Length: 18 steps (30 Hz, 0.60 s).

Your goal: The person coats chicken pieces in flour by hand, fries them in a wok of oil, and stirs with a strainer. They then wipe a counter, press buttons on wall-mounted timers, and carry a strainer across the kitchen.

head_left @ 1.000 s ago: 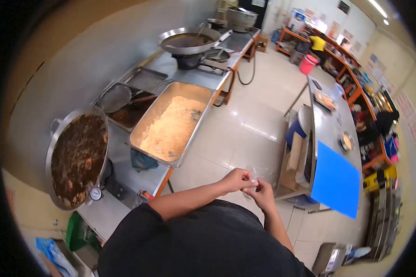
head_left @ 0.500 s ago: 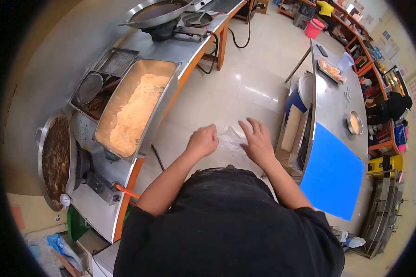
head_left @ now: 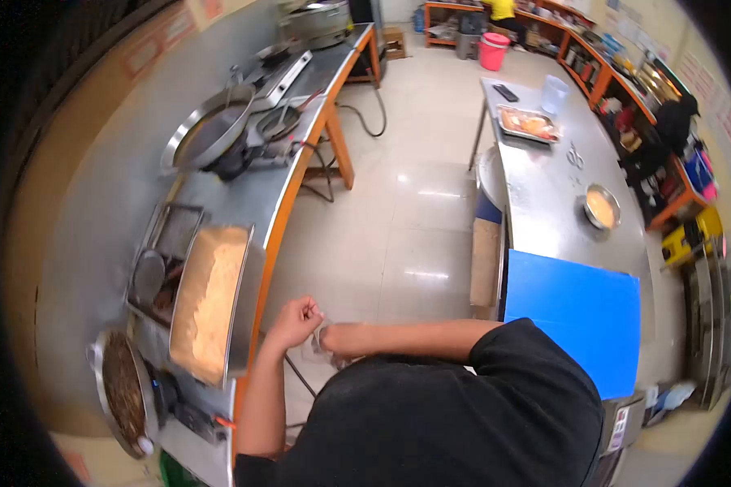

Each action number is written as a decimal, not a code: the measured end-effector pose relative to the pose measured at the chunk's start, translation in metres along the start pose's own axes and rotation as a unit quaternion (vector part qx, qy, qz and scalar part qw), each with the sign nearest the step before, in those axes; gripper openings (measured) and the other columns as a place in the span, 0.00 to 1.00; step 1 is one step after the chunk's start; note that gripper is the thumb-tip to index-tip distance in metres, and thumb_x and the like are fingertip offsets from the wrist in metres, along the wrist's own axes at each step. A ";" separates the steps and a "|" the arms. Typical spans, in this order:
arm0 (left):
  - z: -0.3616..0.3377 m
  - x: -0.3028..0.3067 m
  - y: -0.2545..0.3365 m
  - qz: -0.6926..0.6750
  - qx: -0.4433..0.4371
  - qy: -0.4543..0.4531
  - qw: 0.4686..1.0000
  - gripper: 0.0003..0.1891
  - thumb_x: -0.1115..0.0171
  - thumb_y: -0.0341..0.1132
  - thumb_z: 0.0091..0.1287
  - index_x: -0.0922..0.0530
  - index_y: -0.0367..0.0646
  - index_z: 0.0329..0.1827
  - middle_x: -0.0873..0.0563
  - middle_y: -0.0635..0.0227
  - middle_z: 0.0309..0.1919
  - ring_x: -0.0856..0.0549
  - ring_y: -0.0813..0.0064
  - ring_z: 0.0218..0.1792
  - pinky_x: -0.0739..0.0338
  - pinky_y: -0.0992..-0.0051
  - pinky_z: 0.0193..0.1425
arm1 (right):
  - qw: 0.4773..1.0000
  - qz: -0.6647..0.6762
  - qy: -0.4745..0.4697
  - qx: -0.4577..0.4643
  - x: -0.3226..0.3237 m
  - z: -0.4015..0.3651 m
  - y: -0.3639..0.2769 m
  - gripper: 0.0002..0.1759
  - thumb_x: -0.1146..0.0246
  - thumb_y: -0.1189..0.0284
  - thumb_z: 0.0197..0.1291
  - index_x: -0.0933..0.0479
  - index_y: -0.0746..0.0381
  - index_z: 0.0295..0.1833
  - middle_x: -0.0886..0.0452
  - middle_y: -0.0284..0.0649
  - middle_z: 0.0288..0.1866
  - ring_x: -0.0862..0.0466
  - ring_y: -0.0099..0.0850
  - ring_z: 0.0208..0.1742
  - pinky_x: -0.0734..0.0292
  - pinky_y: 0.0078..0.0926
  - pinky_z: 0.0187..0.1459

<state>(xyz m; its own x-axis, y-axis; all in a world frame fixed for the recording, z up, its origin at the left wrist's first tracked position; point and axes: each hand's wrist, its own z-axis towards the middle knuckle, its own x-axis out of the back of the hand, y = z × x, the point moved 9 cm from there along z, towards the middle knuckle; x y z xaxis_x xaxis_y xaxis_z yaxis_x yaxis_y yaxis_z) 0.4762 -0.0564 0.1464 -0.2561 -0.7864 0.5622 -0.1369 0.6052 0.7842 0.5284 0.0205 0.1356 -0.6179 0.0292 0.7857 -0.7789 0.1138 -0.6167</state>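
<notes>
My left hand (head_left: 295, 321) is closed in a pinch in front of my body, with a bit of clear thin plastic at its fingertips. My right hand (head_left: 343, 341) lies close beside it, its forearm crossing my chest. The fingers of that hand are curled and partly hidden around the clear thin plastic (head_left: 320, 334); whether this is a bag or a glove I cannot make out. To the left of my hands, a deep metal pan (head_left: 247, 304) holds orange-tinted crumbly flour (head_left: 213, 312).
A wok of dark oil (head_left: 126, 390) sits on a burner at lower left. Another wok (head_left: 215, 134) and a frying pan (head_left: 278, 123) stand farther along the counter. The right-hand table bears a blue board (head_left: 573, 316), a bowl (head_left: 601, 206), scissors (head_left: 575, 156) and a food tray (head_left: 528, 126).
My view has shifted, bringing more of the far room in. My right hand has swung left across my body to meet my left hand, and its spread fingers have curled in.
</notes>
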 end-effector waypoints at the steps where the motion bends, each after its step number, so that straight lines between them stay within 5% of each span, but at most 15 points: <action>1: 0.006 -0.004 0.000 0.007 0.000 -0.002 1.000 0.07 0.33 0.32 0.62 0.22 0.39 0.31 0.20 0.72 0.19 0.23 0.82 0.22 0.28 0.76 0.28 | 1.000 -0.019 0.003 0.024 -0.009 0.002 0.006 0.18 0.31 0.68 0.54 0.21 0.70 0.45 0.16 0.56 0.41 0.15 0.51 0.45 0.20 0.45 0.49; 2: 0.015 -0.013 0.000 0.008 0.002 -0.008 1.000 0.07 0.33 0.32 0.62 0.22 0.39 0.32 0.20 0.71 0.20 0.22 0.82 0.22 0.28 0.76 0.29 | 0.998 -0.035 0.000 0.044 -0.017 -0.001 0.010 0.19 0.30 0.66 0.53 0.21 0.70 0.45 0.16 0.56 0.41 0.15 0.51 0.45 0.20 0.45 0.49; 5: 0.026 -0.037 0.039 0.047 -0.025 -0.001 0.999 0.08 0.34 0.32 0.62 0.23 0.37 0.30 0.19 0.71 0.18 0.20 0.79 0.24 0.25 0.75 0.30 | 0.995 0.023 0.038 -0.086 -0.013 -0.017 0.032 0.21 0.29 0.62 0.56 0.20 0.68 0.46 0.16 0.56 0.45 0.17 0.54 0.48 0.22 0.45 0.53; 8: 0.031 -0.046 0.068 0.167 -0.105 0.028 0.980 0.09 0.34 0.33 0.63 0.22 0.37 0.39 0.16 0.64 0.29 0.16 0.70 0.27 0.21 0.70 0.35 | 0.981 0.016 0.172 -0.089 -0.029 -0.011 0.074 0.29 0.29 0.56 0.56 0.22 0.68 0.54 0.19 0.59 0.54 0.19 0.55 0.55 0.24 0.46 0.58; 9: 0.024 -0.045 0.083 0.098 -0.125 0.026 0.987 0.12 0.33 0.34 0.63 0.23 0.38 0.44 0.16 0.62 0.34 0.15 0.68 0.31 0.20 0.69 0.38 | 0.971 0.005 0.231 -0.067 -0.016 -0.011 0.073 0.33 0.29 0.55 0.55 0.23 0.70 0.56 0.20 0.60 0.56 0.19 0.54 0.57 0.25 0.45 0.59; 11: 0.001 -0.036 0.111 -0.039 -0.163 0.028 0.985 0.20 0.31 0.37 0.62 0.25 0.39 0.54 0.16 0.57 0.43 0.15 0.63 0.38 0.20 0.67 0.43 | 0.956 0.062 0.280 -0.058 0.006 -0.012 0.082 0.35 0.30 0.55 0.56 0.26 0.70 0.60 0.20 0.57 0.58 0.19 0.50 0.57 0.25 0.43 0.61; 13: -0.024 -0.025 0.115 0.070 -0.291 0.077 0.951 0.25 0.30 0.37 0.61 0.28 0.41 0.60 0.18 0.54 0.49 0.15 0.61 0.43 0.20 0.66 0.48 | 0.938 0.164 0.268 -0.147 -0.011 -0.011 0.128 0.33 0.31 0.58 0.56 0.26 0.69 0.60 0.18 0.51 0.54 0.17 0.44 0.53 0.22 0.40 0.57; 15: -0.044 -0.011 0.116 0.090 -0.349 0.102 0.927 0.27 0.30 0.37 0.61 0.29 0.42 0.61 0.19 0.54 0.51 0.15 0.60 0.47 0.20 0.65 0.52 | 0.756 0.519 0.343 -0.205 -0.001 -0.025 0.130 0.27 0.31 0.62 0.56 0.24 0.68 0.58 0.16 0.42 0.50 0.16 0.34 0.47 0.20 0.34 0.51; 17: -0.047 -0.002 0.085 0.049 -0.290 0.071 0.953 0.23 0.30 0.35 0.61 0.26 0.42 0.59 0.18 0.55 0.50 0.15 0.59 0.48 0.21 0.63 0.55 | 0.681 0.632 0.313 -0.196 0.005 -0.015 0.121 0.18 0.35 0.66 0.62 0.21 0.64 0.54 0.16 0.39 0.43 0.16 0.29 0.44 0.20 0.31 0.50; 18: -0.032 -0.001 0.049 0.032 -0.227 0.044 0.972 0.22 0.31 0.34 0.61 0.26 0.42 0.57 0.18 0.56 0.50 0.15 0.59 0.48 0.21 0.62 0.56 | 0.636 0.672 0.325 -0.195 -0.009 0.002 0.143 0.22 0.43 0.61 0.71 0.26 0.63 0.63 0.18 0.41 0.46 0.16 0.32 0.46 0.18 0.32 0.52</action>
<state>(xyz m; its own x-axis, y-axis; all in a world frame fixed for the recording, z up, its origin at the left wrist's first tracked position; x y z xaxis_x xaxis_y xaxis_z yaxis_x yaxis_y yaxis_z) 0.5001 -0.0299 0.1931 -0.1637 -0.7682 0.6189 0.3178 0.5528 0.7703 0.4223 0.0348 0.0407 -0.4236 0.7503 -0.5076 0.5712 -0.2137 -0.7925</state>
